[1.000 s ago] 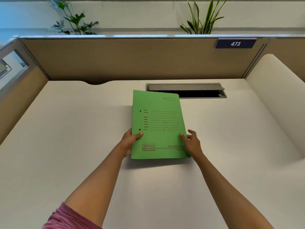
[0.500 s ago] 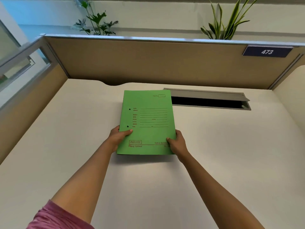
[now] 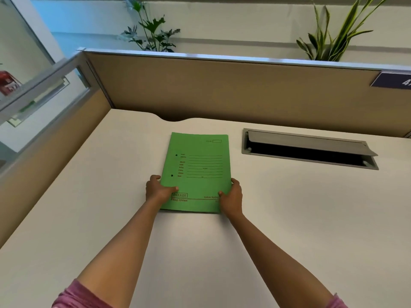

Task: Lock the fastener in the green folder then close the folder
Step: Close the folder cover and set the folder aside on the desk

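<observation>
The green folder (image 3: pixel 198 165) lies closed and flat on the white desk (image 3: pixel 289 218), its printed cover with red lettering facing up. My left hand (image 3: pixel 156 191) grips its lower left edge, thumb on the cover. My right hand (image 3: pixel 232 200) grips the lower right corner, thumb on top as well. The fastener is hidden inside the folder; only two small holes show near the spine.
An open grey cable hatch (image 3: pixel 309 147) is set into the desk to the right of the folder. Brown partition walls (image 3: pixel 222 90) close off the back and left. Plants (image 3: pixel 151 30) stand behind the partition.
My right hand went from resting beside the folder's corner to gripping it. The view swung left, and the folder stays held at both lower corners.
</observation>
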Tool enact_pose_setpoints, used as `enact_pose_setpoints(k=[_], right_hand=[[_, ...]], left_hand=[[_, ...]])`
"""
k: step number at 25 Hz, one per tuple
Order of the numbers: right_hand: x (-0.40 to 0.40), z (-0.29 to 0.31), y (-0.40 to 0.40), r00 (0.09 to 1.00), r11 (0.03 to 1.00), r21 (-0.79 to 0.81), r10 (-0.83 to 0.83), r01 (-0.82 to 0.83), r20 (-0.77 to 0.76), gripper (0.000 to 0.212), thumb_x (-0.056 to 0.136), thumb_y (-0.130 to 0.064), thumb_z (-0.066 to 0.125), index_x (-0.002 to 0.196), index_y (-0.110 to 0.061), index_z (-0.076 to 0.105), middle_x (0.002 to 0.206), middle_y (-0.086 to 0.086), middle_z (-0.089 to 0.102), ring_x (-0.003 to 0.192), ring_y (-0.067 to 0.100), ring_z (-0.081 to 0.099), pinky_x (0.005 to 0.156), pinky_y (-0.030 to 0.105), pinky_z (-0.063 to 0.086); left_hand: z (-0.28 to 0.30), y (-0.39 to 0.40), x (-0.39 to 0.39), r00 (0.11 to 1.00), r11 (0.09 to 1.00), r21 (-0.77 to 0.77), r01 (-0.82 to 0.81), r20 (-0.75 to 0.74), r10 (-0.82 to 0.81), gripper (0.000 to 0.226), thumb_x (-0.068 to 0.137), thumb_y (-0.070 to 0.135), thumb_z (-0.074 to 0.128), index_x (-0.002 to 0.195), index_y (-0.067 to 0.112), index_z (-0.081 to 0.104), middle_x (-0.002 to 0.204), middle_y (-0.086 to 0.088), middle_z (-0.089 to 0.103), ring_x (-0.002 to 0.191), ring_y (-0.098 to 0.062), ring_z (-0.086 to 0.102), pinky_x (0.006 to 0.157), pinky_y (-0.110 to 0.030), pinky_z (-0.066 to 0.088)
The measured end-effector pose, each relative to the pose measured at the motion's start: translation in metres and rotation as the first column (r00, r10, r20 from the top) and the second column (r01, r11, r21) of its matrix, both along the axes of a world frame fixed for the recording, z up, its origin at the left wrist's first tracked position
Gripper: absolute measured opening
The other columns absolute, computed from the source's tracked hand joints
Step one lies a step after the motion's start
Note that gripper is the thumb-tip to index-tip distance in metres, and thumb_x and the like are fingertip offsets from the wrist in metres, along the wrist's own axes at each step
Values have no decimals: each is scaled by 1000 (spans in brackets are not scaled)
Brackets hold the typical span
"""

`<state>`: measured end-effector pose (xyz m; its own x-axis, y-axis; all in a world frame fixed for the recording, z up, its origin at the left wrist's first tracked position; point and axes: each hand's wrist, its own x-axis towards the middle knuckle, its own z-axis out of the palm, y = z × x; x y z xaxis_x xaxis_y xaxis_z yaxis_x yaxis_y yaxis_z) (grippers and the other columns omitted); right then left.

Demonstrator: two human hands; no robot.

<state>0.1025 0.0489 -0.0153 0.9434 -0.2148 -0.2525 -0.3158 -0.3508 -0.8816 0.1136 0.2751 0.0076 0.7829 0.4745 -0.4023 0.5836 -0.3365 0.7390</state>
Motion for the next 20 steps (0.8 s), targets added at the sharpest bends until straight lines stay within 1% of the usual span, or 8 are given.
enact_pose_setpoints(k=[3, 5, 7, 9, 11, 14, 16, 20], right_hand=[[2, -6, 8, 998, 999, -20, -23, 25, 54, 60, 85, 7, 57, 139, -3, 34, 134, 15, 39, 124, 27, 42, 99, 22, 31], [7, -11, 15, 997, 998, -48, -30, 34, 75, 58, 85, 8, 56, 139, -3, 35, 134, 15, 36, 123, 27, 41, 100, 20, 29], [13, -14, 21, 996, 996, -78, -30, 37, 89, 55, 85, 7, 55, 136, -3, 38, 134, 15, 36, 123, 27, 41, 101, 19, 27], [20, -15, 25, 995, 996, -85, -26, 35, 101, 50, 85, 8, 56, 132, -2, 42, 133, 15, 36, 123, 26, 41, 101, 16, 26], [27, -17, 24, 992, 997, -71, -7, 15, 123, 47, 83, 8, 57, 128, 0, 46, 133, 15, 36, 125, 28, 41, 102, 14, 25], [31, -27, 20, 978, 984, -167, 99, -68, 183, 48, 82, 0, 61, 128, 0, 47, 141, 17, 34, 131, 33, 38, 110, 30, 30], [27, -33, 19, 962, 937, -324, 199, -131, 189, 53, 83, -16, 65, 131, -4, 47, 150, 17, 30, 136, 34, 34, 113, 42, 31], [7, -41, 17, 899, 797, -558, 396, -233, 190, 71, 89, -51, 51, 146, -12, 34, 161, 9, 18, 149, 26, 13, 123, 41, 11]], left_hand=[[-6, 1, 1, 998, 987, 149, 61, -23, -59, 85, 64, 33, 88, 135, 14, 45, 134, -12, 54, 121, -30, 56, 101, -45, 48], [-9, -3, -1, 992, 928, 351, 122, -25, -121, 80, 69, 38, 84, 136, 16, 46, 135, -10, 46, 129, -30, 45, 107, -47, 38], [-12, -8, -3, 974, 869, 451, 204, -2, -227, 83, 72, 42, 80, 141, 15, 43, 141, -8, 41, 136, -29, 37, 111, -46, 29], [-18, -13, -2, 940, 837, 443, 321, -41, -339, 93, 73, 53, 77, 148, 18, 34, 154, -7, 30, 146, -26, 26, 118, -47, 20], [-25, -18, 0, 897, 802, 407, 438, -141, -418, 107, 72, 64, 72, 156, 23, 19, 166, -5, 7, 154, -24, 2, 122, -49, 3], [-34, -21, 2, 843, 758, 368, 538, -238, -483, 120, 72, 74, 64, 159, 26, -3, 165, -3, -21, 150, -24, -26, 119, -52, -16], [-36, -19, 4, 825, 739, 367, 565, -262, -501, 122, 72, 77, 61, 158, 27, -10, 163, -3, -27, 148, -25, -31, 118, -54, -19], [-41, -13, 7, 810, 717, 377, 586, -266, -522, 121, 73, 80, 56, 157, 28, -15, 162, -2, -30, 147, -24, -33, 118, -54, -21]])
